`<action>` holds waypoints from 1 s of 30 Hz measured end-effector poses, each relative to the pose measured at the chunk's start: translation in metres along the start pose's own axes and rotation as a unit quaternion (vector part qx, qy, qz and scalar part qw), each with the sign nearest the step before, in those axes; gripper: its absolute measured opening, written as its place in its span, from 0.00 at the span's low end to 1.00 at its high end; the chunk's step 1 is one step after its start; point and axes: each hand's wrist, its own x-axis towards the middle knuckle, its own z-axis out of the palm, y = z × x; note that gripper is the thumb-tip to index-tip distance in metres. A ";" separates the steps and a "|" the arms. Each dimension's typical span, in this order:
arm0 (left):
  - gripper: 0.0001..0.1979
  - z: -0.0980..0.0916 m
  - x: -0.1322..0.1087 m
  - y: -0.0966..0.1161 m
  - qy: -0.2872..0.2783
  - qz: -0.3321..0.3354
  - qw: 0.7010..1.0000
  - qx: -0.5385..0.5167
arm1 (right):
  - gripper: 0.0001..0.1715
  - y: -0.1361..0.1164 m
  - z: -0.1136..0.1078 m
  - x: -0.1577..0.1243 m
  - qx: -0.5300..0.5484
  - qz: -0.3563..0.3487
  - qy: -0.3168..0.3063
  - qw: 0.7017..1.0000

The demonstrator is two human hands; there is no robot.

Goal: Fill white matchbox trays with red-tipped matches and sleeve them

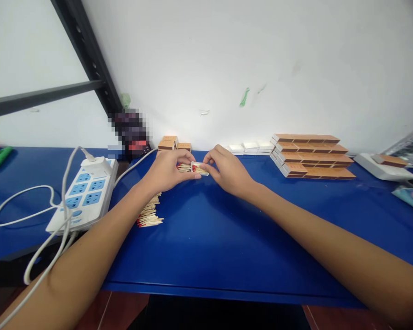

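Observation:
A small white matchbox tray [199,166] with red-headed matches in it is held up between my two hands. My left hand [168,169] pinches its left end, thumb below and fingers above. My right hand [227,169] has its fingertips closed at the tray's right end, touching the tray and possibly the matches. More red-headed matches [184,167] show through the gap between my left thumb and fingers; whether they lie on the table there cannot be made out. A pile of loose matches [150,214] lies on the blue table, partly hidden by my left wrist.
Brown matchboxes [311,158] are stacked in steps at the back right, beside white trays [251,147]. A few brown matchboxes [168,142] stand behind my left hand. A power strip [86,192] with white cables lies left. A white device [383,167] sits far right.

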 end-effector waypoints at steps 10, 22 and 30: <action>0.20 -0.009 0.005 -0.003 0.118 -0.058 0.988 -0.085 | 0.11 -0.010 0.004 -0.002 0.053 -0.010 0.120 0.991; 0.16 -0.014 0.002 -0.001 0.207 -0.071 0.975 0.031 | 0.16 -0.022 0.039 -0.005 -0.011 -0.101 -0.106 0.989; 0.17 -0.013 0.004 -0.003 0.196 -0.076 0.976 0.052 | 0.16 -0.022 0.043 -0.006 0.029 -0.090 -0.099 0.991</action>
